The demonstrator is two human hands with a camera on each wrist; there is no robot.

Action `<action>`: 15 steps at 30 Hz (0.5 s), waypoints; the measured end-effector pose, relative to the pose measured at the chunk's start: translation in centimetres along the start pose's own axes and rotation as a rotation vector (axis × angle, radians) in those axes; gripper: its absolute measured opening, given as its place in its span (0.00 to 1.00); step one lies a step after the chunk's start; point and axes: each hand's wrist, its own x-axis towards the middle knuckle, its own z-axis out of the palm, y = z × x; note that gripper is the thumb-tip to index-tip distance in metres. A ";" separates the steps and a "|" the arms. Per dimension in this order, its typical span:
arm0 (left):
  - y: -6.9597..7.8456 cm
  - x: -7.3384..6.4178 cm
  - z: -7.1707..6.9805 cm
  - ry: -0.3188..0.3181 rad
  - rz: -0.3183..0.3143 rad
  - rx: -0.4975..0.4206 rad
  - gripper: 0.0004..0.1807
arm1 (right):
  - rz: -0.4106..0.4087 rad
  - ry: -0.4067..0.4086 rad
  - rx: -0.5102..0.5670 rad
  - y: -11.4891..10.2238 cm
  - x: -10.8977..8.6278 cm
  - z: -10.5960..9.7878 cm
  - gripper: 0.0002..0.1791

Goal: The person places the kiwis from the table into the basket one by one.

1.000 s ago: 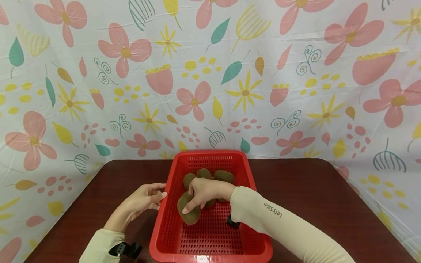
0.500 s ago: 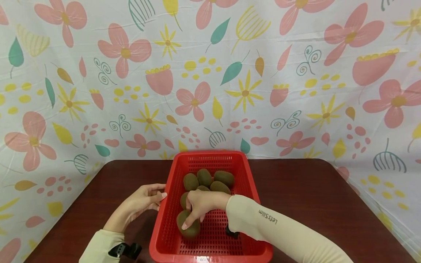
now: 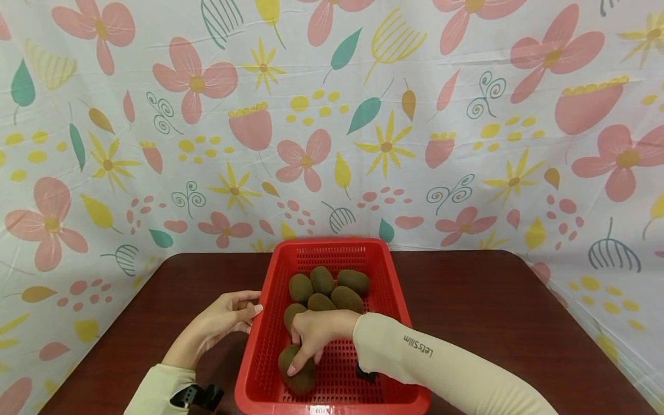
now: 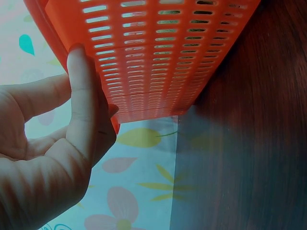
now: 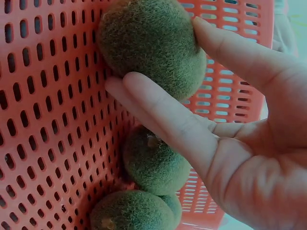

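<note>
A brown fuzzy kiwi [image 3: 297,372] lies at the front left inside the red plastic basket [image 3: 332,408]. My right hand [image 3: 316,334] pinches this kiwi between thumb and fingers. In the right wrist view the kiwi [image 5: 153,43] sits against the perforated basket floor, with the thumb on one side and fingers on the other. My left hand [image 3: 223,320] holds the basket's left rim from outside. The left wrist view shows its thumb against the basket wall [image 4: 158,62]; some fingertips are hidden. Several other kiwis [image 3: 321,280] are grouped in the basket's back half.
Under the basket is a dark brown wooden table [image 3: 467,300]. A white cloth with printed flowers [image 3: 332,144] hangs behind and beside it. Another kiwi [image 5: 156,160] lies close to the right fingers. The right forearm crosses over the basket's right rim.
My right hand has moved the kiwi toward the basket's front, nearer me, uncovering more of the kiwis behind. The left hand stays on the left rim.
</note>
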 end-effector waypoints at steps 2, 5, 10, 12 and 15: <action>0.0 0.0 0.0 -0.003 0.001 -0.002 0.34 | 0.005 -0.003 0.003 0.0 0.0 0.0 0.18; 0.0 0.1 0.0 -0.003 0.002 0.001 0.34 | 0.013 -0.009 0.005 0.0 0.0 0.0 0.18; 0.0 0.0 0.1 0.004 0.002 0.015 0.35 | 0.035 -0.015 -0.024 0.1 0.0 0.0 0.21; 0.1 0.0 0.1 0.007 -0.003 0.018 0.35 | 0.046 -0.015 -0.040 0.1 -0.1 -0.1 0.25; 0.3 0.0 0.2 0.006 -0.008 0.028 0.35 | 0.066 -0.035 -0.077 0.1 -0.1 -0.3 0.27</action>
